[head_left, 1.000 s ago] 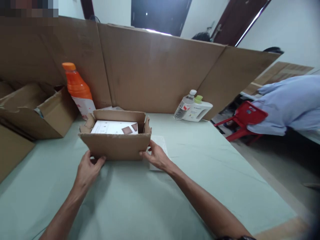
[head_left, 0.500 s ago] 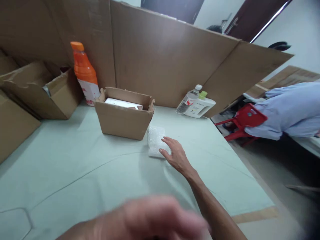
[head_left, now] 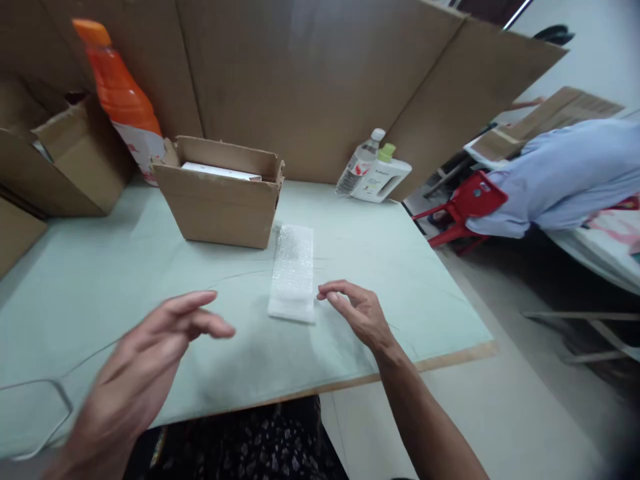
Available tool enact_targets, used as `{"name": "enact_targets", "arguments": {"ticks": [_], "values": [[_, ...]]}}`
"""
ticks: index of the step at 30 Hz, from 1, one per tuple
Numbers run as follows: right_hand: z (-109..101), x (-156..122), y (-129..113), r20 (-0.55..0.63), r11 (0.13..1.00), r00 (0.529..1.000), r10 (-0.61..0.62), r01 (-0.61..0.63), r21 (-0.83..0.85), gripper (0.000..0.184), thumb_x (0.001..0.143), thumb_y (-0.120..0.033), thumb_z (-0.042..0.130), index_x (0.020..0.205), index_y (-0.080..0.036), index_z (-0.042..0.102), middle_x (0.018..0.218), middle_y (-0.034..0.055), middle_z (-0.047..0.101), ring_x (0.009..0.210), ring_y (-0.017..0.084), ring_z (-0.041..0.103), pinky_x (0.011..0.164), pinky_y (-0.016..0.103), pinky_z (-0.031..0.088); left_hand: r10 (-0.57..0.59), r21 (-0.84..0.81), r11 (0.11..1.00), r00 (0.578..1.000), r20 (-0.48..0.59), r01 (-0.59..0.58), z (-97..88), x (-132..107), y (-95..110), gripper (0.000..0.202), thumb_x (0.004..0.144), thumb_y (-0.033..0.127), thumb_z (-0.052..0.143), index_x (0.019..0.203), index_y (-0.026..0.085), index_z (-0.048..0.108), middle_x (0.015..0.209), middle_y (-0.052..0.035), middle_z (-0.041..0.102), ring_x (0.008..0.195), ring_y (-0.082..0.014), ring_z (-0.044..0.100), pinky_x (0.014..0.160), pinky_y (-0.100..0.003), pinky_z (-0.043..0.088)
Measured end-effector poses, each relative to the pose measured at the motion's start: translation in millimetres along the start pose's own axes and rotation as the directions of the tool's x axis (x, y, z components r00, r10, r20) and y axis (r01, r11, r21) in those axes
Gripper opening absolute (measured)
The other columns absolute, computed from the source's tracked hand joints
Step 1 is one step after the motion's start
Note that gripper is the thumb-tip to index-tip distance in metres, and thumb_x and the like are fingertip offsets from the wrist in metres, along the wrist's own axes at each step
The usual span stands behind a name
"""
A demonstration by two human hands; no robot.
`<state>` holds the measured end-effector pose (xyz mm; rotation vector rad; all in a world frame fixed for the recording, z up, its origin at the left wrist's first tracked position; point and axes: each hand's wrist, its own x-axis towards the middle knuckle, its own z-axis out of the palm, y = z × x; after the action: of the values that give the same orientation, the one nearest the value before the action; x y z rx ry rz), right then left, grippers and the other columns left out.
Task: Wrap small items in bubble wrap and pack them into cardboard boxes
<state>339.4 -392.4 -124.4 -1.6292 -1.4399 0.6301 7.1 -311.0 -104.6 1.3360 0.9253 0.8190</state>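
A flat, clear bubble-wrap piece (head_left: 294,273) lies on the pale green table cover (head_left: 230,360), just right of an open cardboard box (head_left: 217,207). My right hand (head_left: 357,310) hovers close to the bubble wrap's right edge, its thumb and fingers curved toward it with a small gap. To the left, my left hand (head_left: 155,353) is raised above the table, fingers apart and holding nothing. A white item (head_left: 220,171) sits inside the open box.
An orange bottle (head_left: 120,93) stands behind the box, with further cardboard boxes (head_left: 83,160) at left. A clear bottle (head_left: 361,163) and a white jug (head_left: 384,179) lean by the cardboard wall (head_left: 300,87). A person in light blue (head_left: 565,173) sits on a red chair (head_left: 475,200).
My left hand has moved from the bottom middle to the left. My right hand now sits beside the bubble wrap rather than over its edge. The camera view has tipped down.
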Motion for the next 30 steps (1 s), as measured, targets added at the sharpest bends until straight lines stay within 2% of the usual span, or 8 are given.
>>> {"name": "enact_targets", "arguments": {"ticks": [4,7,12,16,19,22,25,30], "values": [[24.0,3.3,25.9,0.003,0.974,1.0,-0.023,0.023,-0.226,0.036,0.091,-0.034,0.067,0.125,-0.022,0.068,0.132,0.0106,0.069,0.125,0.028,0.061,0.109,0.046,0.046,0.003,0.392,0.918,0.991,0.137,-0.057,39.6,26.3,-21.1,0.041,0.085,0.038,0.064,0.123,0.023,0.069,0.123,-0.0099,0.072,0.107,-0.0269,0.067,0.073,-0.034,0.059],[47.0,1.5,44.0,0.038,0.937,0.998,-0.054,0.064,-0.343,0.047,0.087,-0.03,0.07,0.132,-0.02,0.063,0.128,0.0131,0.07,0.12,0.029,0.063,0.103,0.05,0.049,0.082,0.482,0.855,0.967,0.24,-0.193,58.3,34.0,-37.4,0.045,0.086,0.032,0.058,0.129,0.022,0.065,0.136,-0.0124,0.064,0.114,-0.0281,0.064,0.063,-0.032,0.058],[59.4,-35.7,19.5,0.003,0.917,0.97,-0.241,0.229,-0.326,0.018,0.092,-0.017,0.059,0.104,-0.024,0.072,0.097,0.0064,0.074,0.098,0.024,0.066,0.089,0.043,0.051,0.227,0.534,0.757,0.918,0.326,-0.377,60.0,33.2,-56.2,0.058,0.086,0.027,0.058,0.143,0.02,0.052,0.145,-0.0148,0.057,0.135,-0.0313,0.053,0.11,-0.054,0.049],[58.8,-69.9,-10.5,0.104,0.935,0.95,-0.293,0.308,-0.178,0.019,0.093,-0.016,0.057,0.103,-0.025,0.071,0.095,0.0035,0.075,0.093,0.021,0.068,0.086,0.04,0.051,0.249,0.49,0.717,0.839,0.484,-0.496,56.8,16.2,-69.8,0.075,0.081,0.02,0.059,0.154,0.027,0.039,0.149,-0.0124,0.055,0.14,-0.0304,0.049,0.115,-0.055,0.043],[62.0,-84.6,-12.3,0.138,0.956,0.959,-0.246,0.264,-0.128,0.015,0.096,-0.02,0.06,0.106,-0.024,0.07,0.093,0.0028,0.077,0.087,0.02,0.07,0.082,0.038,0.053,0.187,0.491,0.757,0.863,0.47,-0.432,57.0,3.7,-78.4,0.061,0.085,0.019,0.055,0.146,0.028,0.05,0.119,-0.0081,0.072,0.111,-0.025,0.066,0.1,-0.047,0.054],[64.6,-90.7,-5.4,-0.039,0.958,0.978,-0.204,0.191,-0.213,0.02,0.097,-0.023,0.061,0.116,-0.024,0.066,0.102,0.0062,0.076,0.092,0.022,0.069,0.083,0.039,0.054,0.125,0.53,0.779,0.912,0.391,-0.334,60.1,3.4,-81.0,0.046,0.089,0.027,0.054,0.135,0.025,0.059,0.097,-0.0049,0.074,0.088,-0.0213,0.069,0.086,-0.04,0.057],[65.9,-94.7,-4.0,-0.219,0.923,0.934,-0.281,0.201,-0.329,0.03,0.096,-0.019,0.06,0.125,-0.024,0.062,0.11,0.0088,0.073,0.103,0.025,0.066,0.09,0.042,0.053,0.069,0.594,0.763,0.947,0.314,-0.253,65.2,12.8,-78.2,0.049,0.09,0.03,0.052,0.138,0.022,0.056,0.088,-0.0027,0.072,0.074,-0.0189,0.065,0.076,-0.035,0.054],[75.9,-105.2,-11.6,-0.131,0.841,0.914,-0.384,0.287,-0.459,0.037,0.091,-0.017,0.063,0.127,-0.025,0.06,0.127,0.0121,0.065,0.115,0.029,0.062,0.094,0.047,0.05,0.011,0.663,0.725,0.966,0.258,-0.185,72.2,23.9,-76.0,0.06,0.087,0.029,0.049,0.145,0.018,0.046,0.082,-0.0017,0.07,0.068,-0.0183,0.062,0.067,-0.032,0.048]]}}
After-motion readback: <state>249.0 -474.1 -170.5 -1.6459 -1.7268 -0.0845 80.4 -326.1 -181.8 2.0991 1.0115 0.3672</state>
